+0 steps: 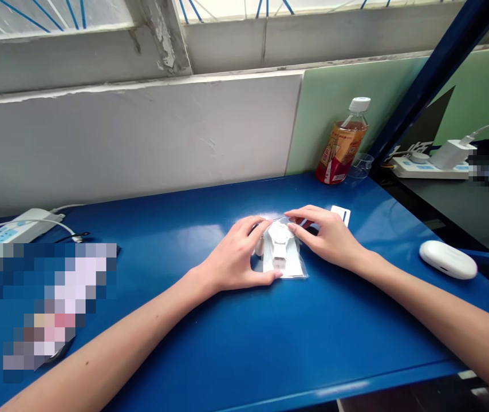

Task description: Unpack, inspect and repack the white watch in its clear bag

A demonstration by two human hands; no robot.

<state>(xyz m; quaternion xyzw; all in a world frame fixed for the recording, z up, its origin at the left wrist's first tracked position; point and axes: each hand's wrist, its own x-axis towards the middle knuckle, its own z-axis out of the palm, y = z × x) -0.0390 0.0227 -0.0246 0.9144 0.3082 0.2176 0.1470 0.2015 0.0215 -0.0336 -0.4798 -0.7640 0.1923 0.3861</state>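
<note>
Between my hands on the blue desk lies a small white object [279,234] with a round top and a blocky lower end; its exact kind I cannot make out. Beneath it is a clear plastic bag [298,269] with something white and flat inside. My left hand [244,254] curves round the left side, fingertips at the upper edge and thumb on the bag's lower edge. At the upper right, my right hand [326,234] has its thumb and curled fingers on the white object's edge. A white card-like piece [341,215] with a dark slot sits behind the right hand.
A drink bottle [342,143] stands by the wall, a clear plastic cup [360,166] beside it. A white earbud case [448,260] lies at the right edge. Power strips [16,234] and a blurred flat item [55,309] are at left. A blue post [437,74] rises at right.
</note>
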